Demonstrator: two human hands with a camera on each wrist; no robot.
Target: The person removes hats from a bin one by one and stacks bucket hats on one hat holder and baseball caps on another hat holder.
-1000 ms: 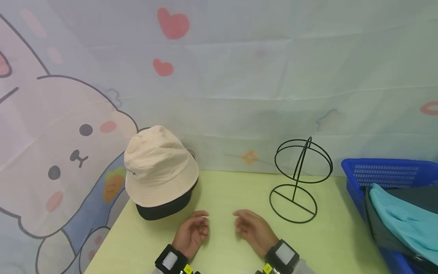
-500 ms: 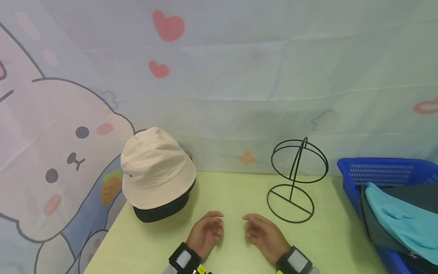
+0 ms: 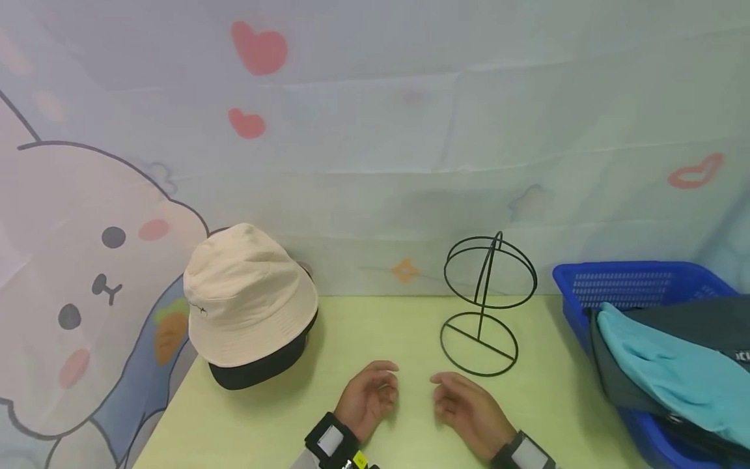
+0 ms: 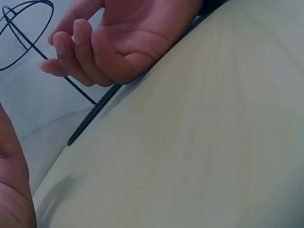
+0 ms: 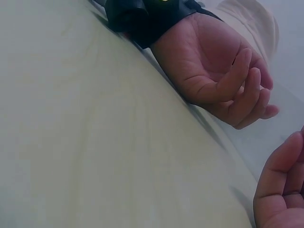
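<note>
Both hands idle on the pale green bench (image 3: 410, 326), just in front of the black wire hat stand (image 3: 482, 306) w/ round base and hoop top. Left hand (image 3: 368, 397) and right hand (image 3: 469, 409) lie side by side, palms facing, apart, fingers loosely curled, grip slack on both and holding nothing. Wrist views agree: left hand (image 5: 223, 76) and right hand (image 4: 109, 42) relaxed, empty.

Stand is bare. Cream cotton bucket hat w/ black under-brim (image 3: 249, 303) sits well left of the stand, on the bench by the backdrop. Blue plastic basket (image 3: 633, 286) w/ teal and dark fabric (image 3: 662, 371) sits right of the stand.

Judged step: rest pose, no grasp begun. Nearest work is the stand; a next move would prob. need the right hand reaching to the basket for a piece to set over the hoop.
</note>
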